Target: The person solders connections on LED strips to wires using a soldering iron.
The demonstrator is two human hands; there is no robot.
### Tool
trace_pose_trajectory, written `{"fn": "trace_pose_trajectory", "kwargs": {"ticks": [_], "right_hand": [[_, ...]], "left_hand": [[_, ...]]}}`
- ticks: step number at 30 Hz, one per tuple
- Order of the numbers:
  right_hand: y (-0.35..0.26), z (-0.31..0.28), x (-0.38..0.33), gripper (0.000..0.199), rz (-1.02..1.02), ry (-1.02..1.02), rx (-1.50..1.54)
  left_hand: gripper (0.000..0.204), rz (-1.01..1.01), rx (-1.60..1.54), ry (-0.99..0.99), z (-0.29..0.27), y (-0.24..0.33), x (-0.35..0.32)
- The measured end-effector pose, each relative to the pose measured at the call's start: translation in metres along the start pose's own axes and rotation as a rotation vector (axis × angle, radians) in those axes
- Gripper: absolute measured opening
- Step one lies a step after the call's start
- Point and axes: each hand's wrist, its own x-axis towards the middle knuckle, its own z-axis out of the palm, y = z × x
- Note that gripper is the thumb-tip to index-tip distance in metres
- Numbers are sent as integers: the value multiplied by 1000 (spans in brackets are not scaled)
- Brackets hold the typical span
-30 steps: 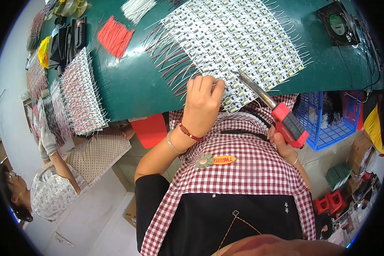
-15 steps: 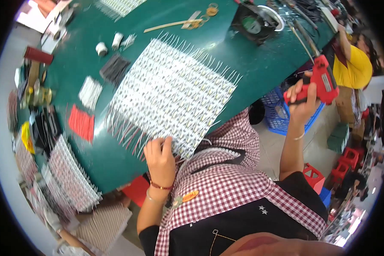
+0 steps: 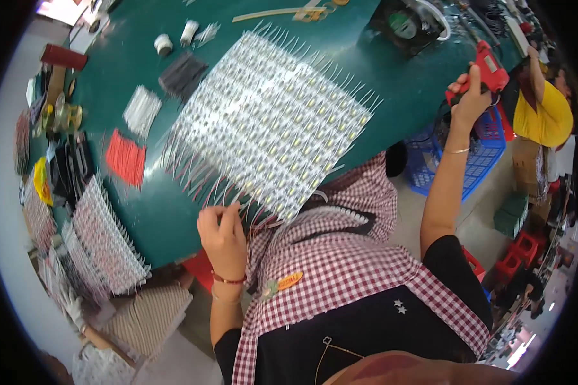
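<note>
A square panel [image 3: 276, 122] of white and grey units with yellowish spots lies on the green table, thin wires fringing its edges. My left hand [image 3: 221, 240] is closed in a pinch beside the wire ends at the panel's near corner; whatever is between the fingertips is too small to make out. Raised at the right, past the table's edge, my right hand [image 3: 470, 102] grips a red pistol-shaped soldering gun [image 3: 492, 70]. Left of the panel lie bundles of red wires [image 3: 126, 159], white wires [image 3: 142, 112] and black wires [image 3: 183, 76].
A black holder with a green-centred spool [image 3: 402, 27] stands at the far right of the green table [image 3: 173, 234]. Two small white spools [image 3: 164, 45] sit at the far left. A blue basket [image 3: 465, 170] is below the right edge. More fringed panels [image 3: 109, 237] hang at left. Another person [image 3: 546, 109] wears yellow.
My left hand has drawn back off the panel's edge toward me and pinched together. The right hand with the soldering gun has shifted slightly upward and right. The whole view has shifted a little.
</note>
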Motion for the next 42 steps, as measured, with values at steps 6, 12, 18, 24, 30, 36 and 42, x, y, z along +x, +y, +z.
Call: {"fn": "trace_pose_trajectory", "kwargs": {"ticks": [6,12,18,24,30,36,42], "right_hand": [[-13,-19,-5,20,37,-42,50],[-53,-17,-117,38,111,-411,125],[-62,-39,-212,48,510,-780,51],[-48,-73,-237,39,722,-1010,29],[-34,-93,-237,14,726,-1215,-147],[-34,-90,-240,16,735,-1147,-140],[-21,-102,-239,19,467,-1275,-400]], "left_hand": [[20,32,-182,50,2,14,10],[20,64,-194,36,24,11,4],[22,102,-239,49,27,20,10],[21,110,-237,54,36,22,8],[18,73,-214,51,36,25,9],[17,56,-230,61,36,25,9],[16,45,-242,74,39,26,10]]}}
